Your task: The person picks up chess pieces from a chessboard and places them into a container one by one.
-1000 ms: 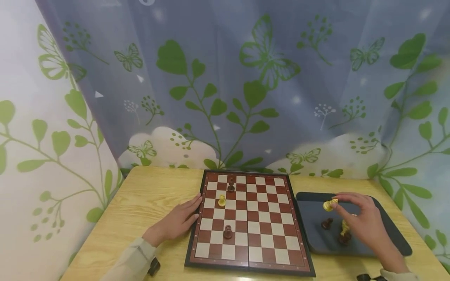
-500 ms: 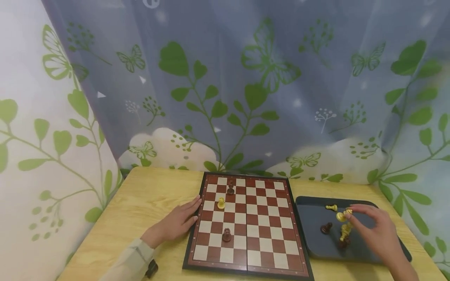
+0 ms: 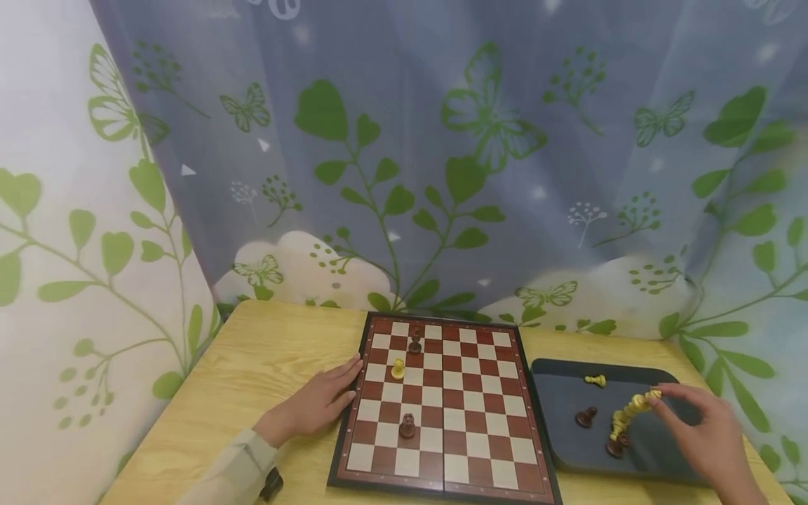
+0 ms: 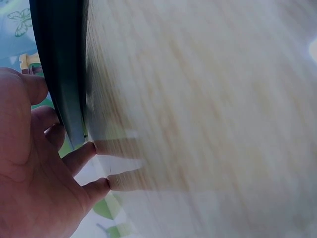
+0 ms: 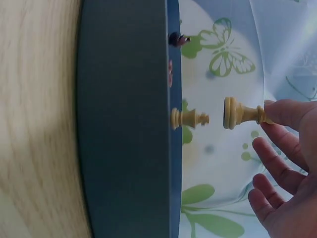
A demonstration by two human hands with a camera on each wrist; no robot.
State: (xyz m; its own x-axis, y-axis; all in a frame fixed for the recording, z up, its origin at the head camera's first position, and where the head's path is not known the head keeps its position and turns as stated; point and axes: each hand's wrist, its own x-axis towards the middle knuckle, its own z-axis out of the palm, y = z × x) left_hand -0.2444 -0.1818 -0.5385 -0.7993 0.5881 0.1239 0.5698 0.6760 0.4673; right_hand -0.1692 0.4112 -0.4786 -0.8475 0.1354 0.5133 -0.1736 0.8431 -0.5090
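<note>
Held a yellow chess piece [image 5: 241, 115] above the dark tray [image 3: 562, 389], pinched by its narrow top between thumb and fingertips of the right hand [image 3: 713, 436], just apart from a second yellow piece [image 5: 188, 119] standing in the tray. Rested the left hand [image 3: 309, 403], with relaxed, slightly parted fingers, against the chessboard's [image 3: 482, 401] left edge.
</note>
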